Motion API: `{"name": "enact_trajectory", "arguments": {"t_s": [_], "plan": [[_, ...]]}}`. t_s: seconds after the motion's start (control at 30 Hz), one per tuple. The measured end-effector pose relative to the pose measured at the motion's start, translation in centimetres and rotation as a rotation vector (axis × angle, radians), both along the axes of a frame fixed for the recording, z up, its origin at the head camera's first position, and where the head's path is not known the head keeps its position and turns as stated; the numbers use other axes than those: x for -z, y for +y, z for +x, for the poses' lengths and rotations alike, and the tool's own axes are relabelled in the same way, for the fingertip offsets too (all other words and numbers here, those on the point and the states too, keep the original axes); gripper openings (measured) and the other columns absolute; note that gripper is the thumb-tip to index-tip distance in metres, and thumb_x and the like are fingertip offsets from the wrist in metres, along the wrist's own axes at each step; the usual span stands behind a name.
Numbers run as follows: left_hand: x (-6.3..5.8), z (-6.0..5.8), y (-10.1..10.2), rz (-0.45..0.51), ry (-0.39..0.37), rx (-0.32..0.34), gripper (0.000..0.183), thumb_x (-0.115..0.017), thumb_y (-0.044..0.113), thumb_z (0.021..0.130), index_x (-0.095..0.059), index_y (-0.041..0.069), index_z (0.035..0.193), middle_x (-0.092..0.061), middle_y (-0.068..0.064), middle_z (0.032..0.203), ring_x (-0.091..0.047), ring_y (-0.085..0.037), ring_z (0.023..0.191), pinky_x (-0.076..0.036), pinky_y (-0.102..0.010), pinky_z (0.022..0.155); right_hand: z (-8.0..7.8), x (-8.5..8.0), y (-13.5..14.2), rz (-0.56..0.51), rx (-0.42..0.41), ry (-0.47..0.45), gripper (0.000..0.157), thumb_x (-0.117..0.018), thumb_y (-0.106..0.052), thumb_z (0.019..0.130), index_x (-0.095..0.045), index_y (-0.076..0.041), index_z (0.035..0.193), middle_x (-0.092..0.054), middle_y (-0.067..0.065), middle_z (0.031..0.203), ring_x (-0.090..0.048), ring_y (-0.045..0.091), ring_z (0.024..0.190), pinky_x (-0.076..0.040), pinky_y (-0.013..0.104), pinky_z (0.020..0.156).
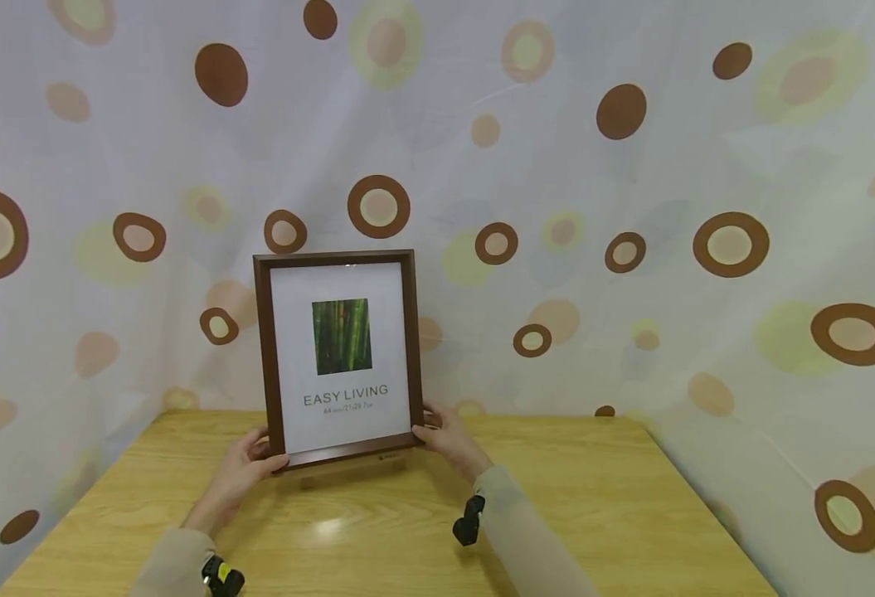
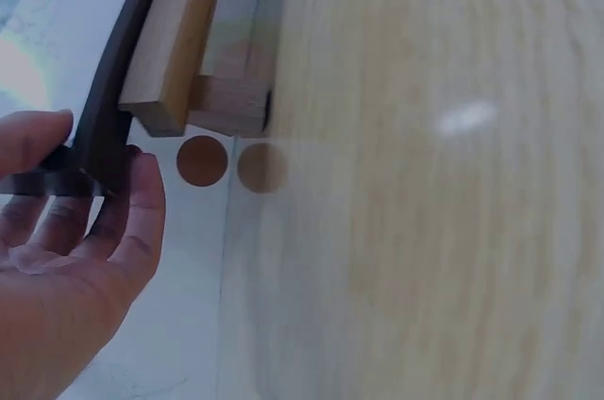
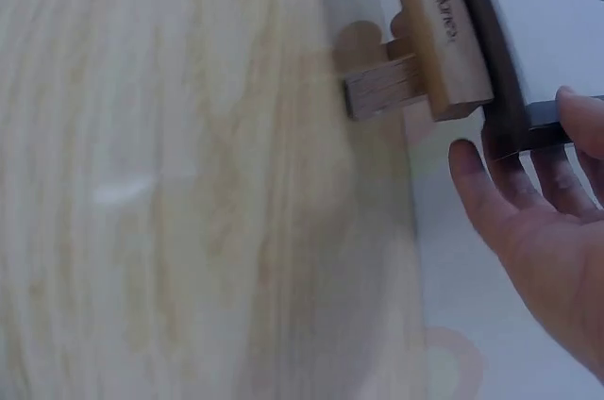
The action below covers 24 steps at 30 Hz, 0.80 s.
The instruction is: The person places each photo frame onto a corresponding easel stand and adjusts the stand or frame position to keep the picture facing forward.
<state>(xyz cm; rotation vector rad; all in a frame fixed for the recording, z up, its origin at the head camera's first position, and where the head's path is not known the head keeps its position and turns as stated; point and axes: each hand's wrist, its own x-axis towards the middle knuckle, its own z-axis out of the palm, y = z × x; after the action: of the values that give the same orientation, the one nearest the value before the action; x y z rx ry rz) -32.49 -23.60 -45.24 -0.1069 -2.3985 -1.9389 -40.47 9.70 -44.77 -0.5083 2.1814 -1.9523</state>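
A dark brown picture frame (image 1: 412,340) stands upright, leaning slightly to the left. Behind its glass is a white sheet (image 1: 343,431) printed with a green bamboo picture and "EASY LIVING". The left hand (image 1: 237,471) grips the frame's lower left corner, thumb in front and fingers behind. At the lower right corner, the right hand (image 1: 452,438) holds it the same way. Just under the frame's bottom edge, a light wooden bar (image 3: 442,27) with short feet, like a small stand, shows in both wrist views. Whether the frame rests on that bar, I cannot tell.
The wood-grain table (image 1: 556,497) spreads out under the hands and reaches back to a white curtain (image 1: 452,166) with brown and pastel ovals. This curtain hangs behind the table and along both sides.
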Motion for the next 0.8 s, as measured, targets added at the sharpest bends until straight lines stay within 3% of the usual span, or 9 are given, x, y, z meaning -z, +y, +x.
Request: {"name": "enact_trajectory", "arguments": {"t_s": [0.27, 0.53, 0.63, 0.8], "plan": [[1.2, -0.1, 0.3, 0.122, -0.044, 0.023, 0.054, -0.053, 0.003, 0.099, -0.03, -0.011, 0.146, -0.045, -0.035, 0.139, -0.059, -0.03, 0.114, -0.057, -0.045, 0.091, 0.4, 1.1, -0.9, 0.056, 0.014, 0.011, 0.052, -0.054, -0.002, 0.099, -0.033, 0.008, 0.145, -0.046, 0.03, 0.139, -0.052, 0.04, 0.123, -0.054, 0.043, 0.096], [1.1, -0.6, 0.7, 0.074, -0.052, -0.003, 0.055, -0.053, 0.004, 0.099, -0.027, -0.015, 0.144, -0.05, -0.036, 0.131, -0.064, -0.024, 0.101, -0.058, -0.04, 0.087, 0.0, 1.4, -1.2, 0.052, 0.033, 0.025, 0.049, -0.051, -0.002, 0.1, -0.033, 0.007, 0.145, -0.046, 0.03, 0.138, -0.053, 0.038, 0.122, -0.055, 0.041, 0.096], [0.9, -0.7, 0.8, 0.057, -0.056, -0.011, 0.056, -0.053, 0.004, 0.099, -0.027, -0.015, 0.145, -0.049, -0.036, 0.132, -0.063, -0.027, 0.105, -0.057, -0.038, 0.09, 0.0, 1.2, -1.1, 0.056, 0.023, 0.027, 0.049, -0.051, -0.003, 0.1, -0.033, 0.007, 0.145, -0.045, 0.029, 0.139, -0.051, 0.039, 0.124, -0.053, 0.042, 0.098], [0.8, -0.7, 0.9, 0.06, -0.08, 0.014, 0.059, -0.052, 0.005, 0.1, -0.022, -0.012, 0.148, -0.041, -0.038, 0.141, -0.053, -0.041, 0.123, -0.054, -0.044, 0.097, 0.4, 0.9, -0.5, 0.184, 0.064, 0.068, 0.054, -0.057, -0.008, 0.099, -0.034, 0.008, 0.144, -0.045, 0.028, 0.142, -0.045, 0.043, 0.131, -0.048, 0.05, 0.103]]}}
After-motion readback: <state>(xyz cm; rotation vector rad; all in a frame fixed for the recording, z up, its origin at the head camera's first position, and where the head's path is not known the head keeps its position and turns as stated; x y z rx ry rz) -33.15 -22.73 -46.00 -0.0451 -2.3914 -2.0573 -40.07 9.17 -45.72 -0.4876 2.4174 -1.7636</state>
